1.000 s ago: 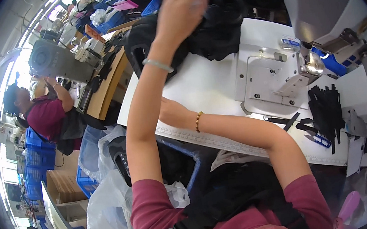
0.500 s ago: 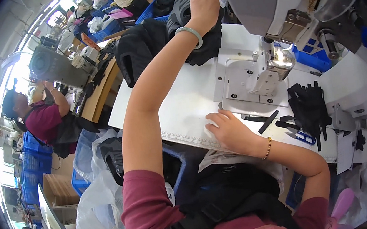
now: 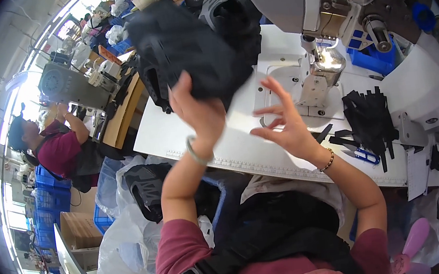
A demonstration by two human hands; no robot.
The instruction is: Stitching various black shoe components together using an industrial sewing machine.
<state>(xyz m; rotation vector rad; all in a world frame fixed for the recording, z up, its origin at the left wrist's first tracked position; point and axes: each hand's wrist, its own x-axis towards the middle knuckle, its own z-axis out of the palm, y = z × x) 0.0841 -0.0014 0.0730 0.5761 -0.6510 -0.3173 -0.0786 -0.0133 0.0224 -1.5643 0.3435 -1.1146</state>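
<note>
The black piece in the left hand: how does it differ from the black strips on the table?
The black piece is raised in the left hand, while the black strips lie on the white table. The black piece is one broad body; the black strips are many and narrow. Both are black.

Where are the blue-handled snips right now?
In the head view, the blue-handled snips lie on the right side of the white table, beside the bundle of black strips, right of the right hand.

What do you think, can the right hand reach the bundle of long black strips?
Probably yes: the right hand looks empty, and nothing tall stands between it and the bundle.
</note>
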